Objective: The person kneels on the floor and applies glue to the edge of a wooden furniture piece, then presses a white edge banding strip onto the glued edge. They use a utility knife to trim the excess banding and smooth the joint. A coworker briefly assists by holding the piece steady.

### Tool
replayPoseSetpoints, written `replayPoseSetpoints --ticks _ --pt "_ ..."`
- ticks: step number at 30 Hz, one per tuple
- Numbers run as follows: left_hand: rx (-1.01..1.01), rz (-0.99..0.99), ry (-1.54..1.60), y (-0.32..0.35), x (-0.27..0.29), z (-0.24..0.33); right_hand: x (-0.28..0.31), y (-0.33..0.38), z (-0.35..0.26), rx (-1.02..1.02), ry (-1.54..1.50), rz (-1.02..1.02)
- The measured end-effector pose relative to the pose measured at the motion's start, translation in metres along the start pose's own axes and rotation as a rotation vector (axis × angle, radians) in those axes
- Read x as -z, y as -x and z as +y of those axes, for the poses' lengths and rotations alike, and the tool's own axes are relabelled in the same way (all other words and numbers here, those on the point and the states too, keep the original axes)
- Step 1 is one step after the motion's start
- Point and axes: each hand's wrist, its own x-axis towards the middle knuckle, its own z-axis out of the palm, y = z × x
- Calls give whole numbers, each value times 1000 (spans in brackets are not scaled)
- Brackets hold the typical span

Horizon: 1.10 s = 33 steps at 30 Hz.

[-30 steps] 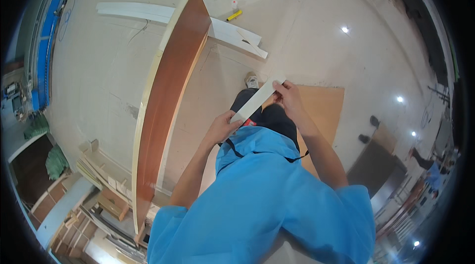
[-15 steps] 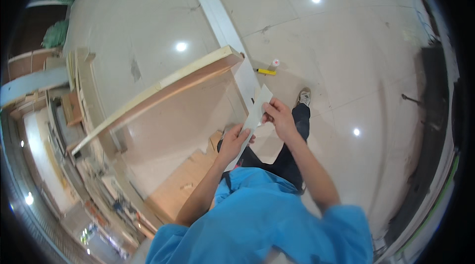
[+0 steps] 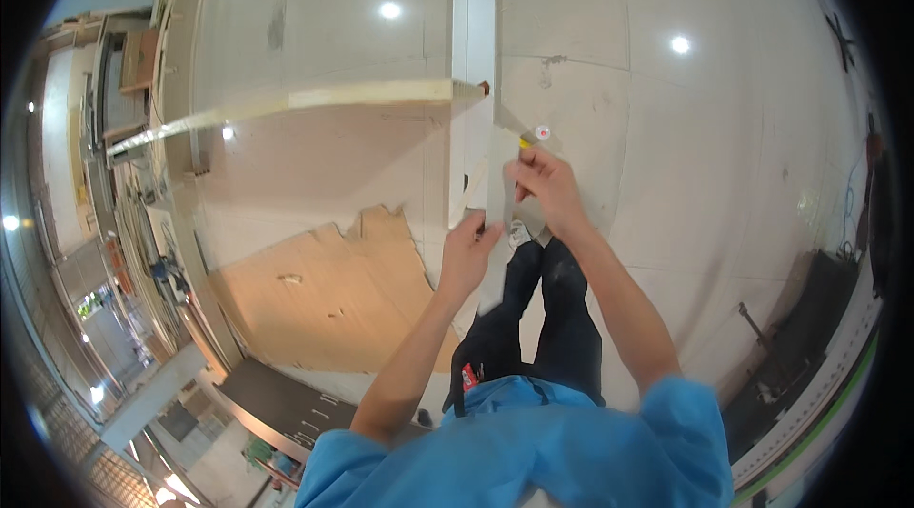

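Both my hands hold a narrow white strip (image 3: 497, 186) upright in front of me. My right hand (image 3: 547, 186) grips its upper part and my left hand (image 3: 466, 256) pinches its lower part. Behind the strip a long white board (image 3: 473, 22) lies on the pale tiled floor. A large wooden panel (image 3: 314, 100) with a pale edge stands on its side to my left, its end close to the strip. Below my arms are my dark trousers and blue shirt.
A torn brown cardboard sheet (image 3: 328, 294) lies on the floor at lower left. Stacked wooden boards and panels (image 3: 143, 79) line the left side. A small yellow tool (image 3: 526, 139) and a white round cap (image 3: 542, 132) lie near the long board. Dark equipment stands at right.
My view has swung round, so the wooden panel and the long white board sit differently in the picture. Both hands have kept hold of the white strip, which now points straight up.
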Motion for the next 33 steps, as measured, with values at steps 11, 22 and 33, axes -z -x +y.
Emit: replayPoseSetpoints --ticks 11,22,33 --pt "-235 337 152 -125 -38 -53 20 -133 37 163 43 -220" --pt "-496 584 -175 -164 -3 -72 14 -217 54 491 -17 -550" --pt "-641 571 43 -232 -28 -92 20 -237 59 785 116 -515"
